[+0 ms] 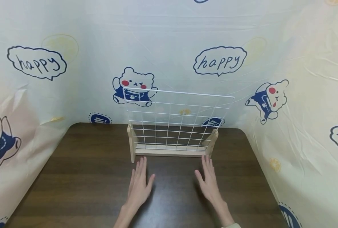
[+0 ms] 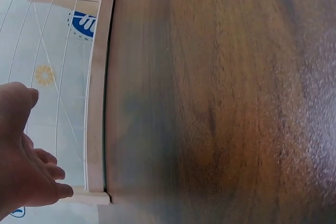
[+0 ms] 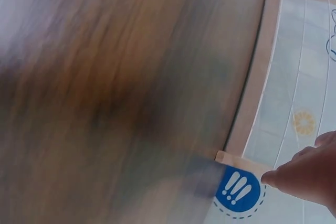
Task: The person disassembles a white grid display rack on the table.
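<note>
Backdrop: one white cloth printed with blue bears and lettering point(image 1: 169, 63), hung along the far, left and right sides of the desk.

Desk: one, dark brown, wood-grained point(image 1: 86, 177). Far edge lies near behind the rack, leaving little room there; broad bare wood to left, right and near side.

Rack: one, white wire grid on a pale wooden base point(image 1: 168, 130), upright at the far middle of the desk. Judged light; grid springy and likely to bend if squeezed, wood stiff, dry and not slippery. Liable to tip if pushed high.

Parts of same: white top wire point(image 1: 178, 92), a poor hold; pale wooden crossbar point(image 1: 170, 153), low and flat; two pale wooden end pieces, left point(image 1: 131, 144) and right point(image 1: 211, 142), the best hold, taken low from both sides.

Hands: two, bare. Left grip point(image 1: 139, 186), fingers extended, thumb apart, holding nothing, near the left end piece. Right grip point(image 1: 209, 183), likewise spread and unloaded, fingertips by the right end piece; contact cannot be told. Bare wood between them.
</note>
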### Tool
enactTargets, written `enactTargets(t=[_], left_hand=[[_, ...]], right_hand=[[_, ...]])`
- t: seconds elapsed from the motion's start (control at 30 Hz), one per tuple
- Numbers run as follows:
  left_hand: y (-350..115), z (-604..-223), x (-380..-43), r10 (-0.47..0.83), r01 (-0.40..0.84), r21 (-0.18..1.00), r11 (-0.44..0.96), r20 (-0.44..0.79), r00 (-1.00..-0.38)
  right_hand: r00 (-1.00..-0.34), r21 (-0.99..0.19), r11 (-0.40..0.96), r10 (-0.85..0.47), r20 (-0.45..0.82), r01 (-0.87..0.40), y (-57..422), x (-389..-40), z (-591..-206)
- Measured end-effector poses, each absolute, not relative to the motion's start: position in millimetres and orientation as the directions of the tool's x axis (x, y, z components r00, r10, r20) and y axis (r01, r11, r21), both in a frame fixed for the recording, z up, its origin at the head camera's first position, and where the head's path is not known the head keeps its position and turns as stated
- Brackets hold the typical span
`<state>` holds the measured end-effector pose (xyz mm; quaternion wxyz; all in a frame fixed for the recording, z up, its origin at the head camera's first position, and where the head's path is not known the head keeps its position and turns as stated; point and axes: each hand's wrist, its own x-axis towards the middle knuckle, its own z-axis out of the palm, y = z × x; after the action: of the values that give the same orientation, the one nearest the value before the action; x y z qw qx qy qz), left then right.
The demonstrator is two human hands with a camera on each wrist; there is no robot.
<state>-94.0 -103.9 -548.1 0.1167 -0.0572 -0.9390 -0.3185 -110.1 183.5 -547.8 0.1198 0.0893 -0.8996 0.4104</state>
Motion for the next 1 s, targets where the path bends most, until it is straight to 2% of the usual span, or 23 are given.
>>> enactTargets(t=[0.67, 1.0], left_hand=[[-100.7, -555.5, -96.2, 0.000, 0.176, 0.652, 0.737, 0.260, -0.966], [-96.3, -562.4, -99.1, -0.117, 0.067, 0.768, 0.636, 0.181, -0.977]], right_hand=[[-0.917, -0.752, 0.570, -0.009, 0.398, -0.332, 203.7, -123.7, -556.5], [-0.903, -0.763, 0.535, 0.001, 0.430, -0.363, 216.1, -138.8, -559.1]])
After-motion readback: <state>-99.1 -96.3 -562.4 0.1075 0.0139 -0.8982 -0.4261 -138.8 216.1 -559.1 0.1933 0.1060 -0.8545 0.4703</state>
